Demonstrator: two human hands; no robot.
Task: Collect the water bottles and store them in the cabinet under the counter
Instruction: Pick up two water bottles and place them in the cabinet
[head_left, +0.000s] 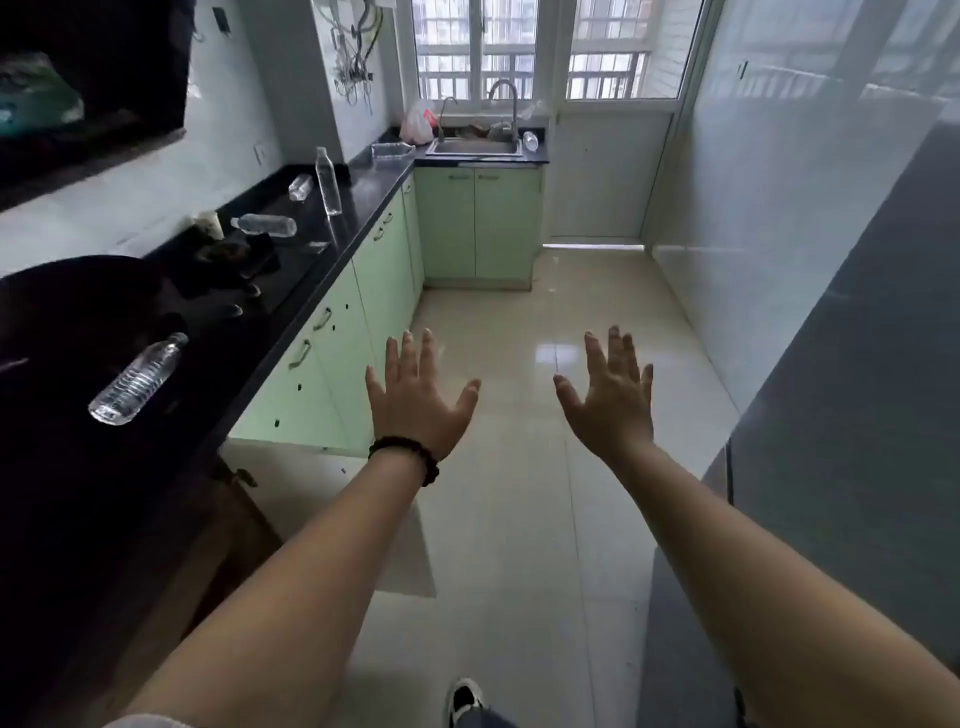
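Observation:
Several clear plastic water bottles lie on the black counter (363, 197) along the left wall. The nearest bottle (137, 379) lies on its side at the near left. Farther along, a second bottle (265, 224) lies flat, a tall bottle (328, 182) stands upright, and a small bottle (300, 187) lies behind it. Another bottle (530, 140) lies beside the sink. Pale green cabinet doors (384, 260) run under the counter, all closed. My left hand (418, 397) and my right hand (610, 397) are stretched out over the floor, fingers spread, holding nothing.
A steel sink (475, 148) with a faucet sits under the window at the far end, with a plastic bag (415, 124) and a clear tray (392, 150) to its left. Dark items (228, 260) clutter the counter. A tiled wall and a grey panel (857, 364) bound the right side.

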